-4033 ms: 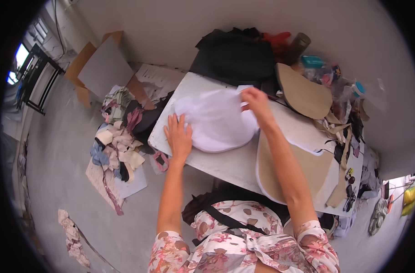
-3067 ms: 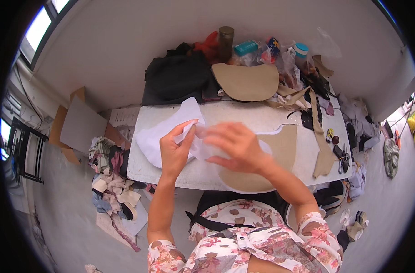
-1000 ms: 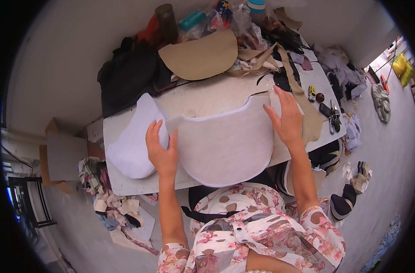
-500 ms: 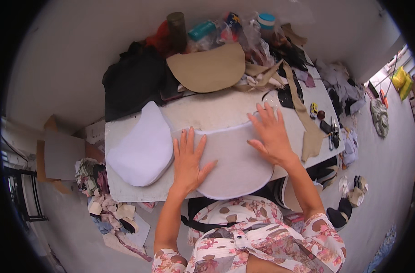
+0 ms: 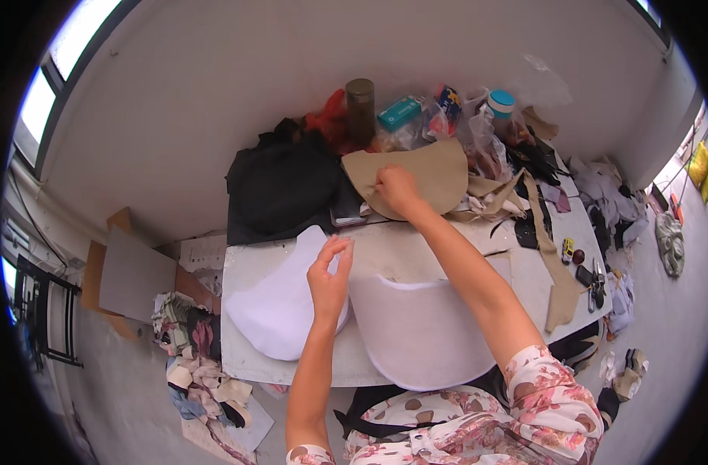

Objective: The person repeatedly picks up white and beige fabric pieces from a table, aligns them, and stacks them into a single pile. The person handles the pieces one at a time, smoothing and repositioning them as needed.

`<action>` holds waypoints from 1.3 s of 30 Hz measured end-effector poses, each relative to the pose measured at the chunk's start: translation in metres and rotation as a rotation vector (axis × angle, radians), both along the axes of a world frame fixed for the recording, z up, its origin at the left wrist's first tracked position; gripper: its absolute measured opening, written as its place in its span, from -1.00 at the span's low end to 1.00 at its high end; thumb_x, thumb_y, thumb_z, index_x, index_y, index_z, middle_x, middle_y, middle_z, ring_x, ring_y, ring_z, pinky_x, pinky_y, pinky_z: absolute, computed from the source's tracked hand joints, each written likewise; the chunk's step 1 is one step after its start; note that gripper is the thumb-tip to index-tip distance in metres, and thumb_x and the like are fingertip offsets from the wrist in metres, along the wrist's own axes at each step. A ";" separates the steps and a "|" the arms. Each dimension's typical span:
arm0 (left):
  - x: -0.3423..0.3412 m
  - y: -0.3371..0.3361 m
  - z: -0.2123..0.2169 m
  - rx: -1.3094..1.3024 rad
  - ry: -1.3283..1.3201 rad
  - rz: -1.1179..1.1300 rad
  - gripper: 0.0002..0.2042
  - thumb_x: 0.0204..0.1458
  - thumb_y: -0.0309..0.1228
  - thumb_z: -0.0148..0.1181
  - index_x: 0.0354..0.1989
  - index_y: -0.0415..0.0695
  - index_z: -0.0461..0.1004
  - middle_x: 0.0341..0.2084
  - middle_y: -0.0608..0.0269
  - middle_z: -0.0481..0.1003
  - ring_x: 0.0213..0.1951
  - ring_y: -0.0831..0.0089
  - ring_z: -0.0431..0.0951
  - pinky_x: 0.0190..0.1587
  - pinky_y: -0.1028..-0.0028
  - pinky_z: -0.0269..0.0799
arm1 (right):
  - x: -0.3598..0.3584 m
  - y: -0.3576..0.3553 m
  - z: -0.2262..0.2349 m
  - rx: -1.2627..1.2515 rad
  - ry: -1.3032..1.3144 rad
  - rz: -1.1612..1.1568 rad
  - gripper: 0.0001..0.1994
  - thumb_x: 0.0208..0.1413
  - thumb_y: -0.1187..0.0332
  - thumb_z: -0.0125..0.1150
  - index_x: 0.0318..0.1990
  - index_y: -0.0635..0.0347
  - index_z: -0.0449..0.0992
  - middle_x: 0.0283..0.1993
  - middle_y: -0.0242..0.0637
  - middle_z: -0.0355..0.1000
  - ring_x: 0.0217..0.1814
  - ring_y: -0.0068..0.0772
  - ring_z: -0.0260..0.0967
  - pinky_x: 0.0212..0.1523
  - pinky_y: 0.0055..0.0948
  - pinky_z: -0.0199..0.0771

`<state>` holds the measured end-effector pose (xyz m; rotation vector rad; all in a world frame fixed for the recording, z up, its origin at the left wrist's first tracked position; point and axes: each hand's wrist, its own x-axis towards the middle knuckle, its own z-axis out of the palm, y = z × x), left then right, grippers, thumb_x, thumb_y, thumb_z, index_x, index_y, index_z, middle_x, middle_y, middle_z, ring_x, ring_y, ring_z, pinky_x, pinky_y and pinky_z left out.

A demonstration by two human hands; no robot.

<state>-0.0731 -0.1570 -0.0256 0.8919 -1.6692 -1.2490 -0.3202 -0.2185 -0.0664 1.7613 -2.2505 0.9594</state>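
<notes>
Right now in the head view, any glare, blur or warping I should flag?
Head view: strong fisheye, the table edge bows and the corners are black. The window at upper left is blown out. Light is soft, with faint shadows. The left hand and right hand are only slightly soft, while the rim clutter smears.

Single head-worn fisheye view, looking steeply down from above the person onto a cluttered white table (image 5: 245,271) set against a wall (image 5: 292,85); forearms enter from the lower edge, and straight lines bow near the dark circular rim.
</notes>
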 end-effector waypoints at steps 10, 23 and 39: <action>-0.071 -0.075 -0.025 1.018 0.399 -0.147 -0.52 0.14 -0.11 0.20 0.08 -0.22 0.40 -0.13 0.16 0.54 -0.04 0.31 0.53 0.07 0.29 0.44 | 0.010 0.053 0.042 0.077 -0.129 0.288 -0.90 -0.08 0.37 0.20 -0.42 0.12 0.62 -0.41 -0.14 0.53 -0.29 -0.06 0.50 -0.24 -0.18 0.44; -0.055 -0.031 0.072 -0.561 -0.005 -0.057 -0.80 -0.03 -0.65 0.13 -0.22 -0.24 0.56 -0.40 0.14 0.58 -0.33 0.42 0.58 -0.21 0.55 0.43 | -0.041 0.102 0.112 0.264 0.162 0.442 -0.78 -0.16 0.38 0.30 -0.27 0.10 0.57 -0.29 -0.25 0.52 -0.09 -0.09 0.44 0.13 -0.17 0.35; 0.030 0.023 0.079 0.152 0.435 -0.200 -0.75 0.26 -0.37 0.07 0.01 -0.24 0.47 -0.10 0.34 0.52 -0.09 0.61 0.50 0.01 0.55 0.38 | -0.022 0.281 0.128 -0.328 -0.974 0.308 -0.68 0.27 0.31 0.08 0.08 0.31 0.41 -0.09 -0.38 0.49 -0.11 -0.65 0.38 -0.08 -0.60 0.39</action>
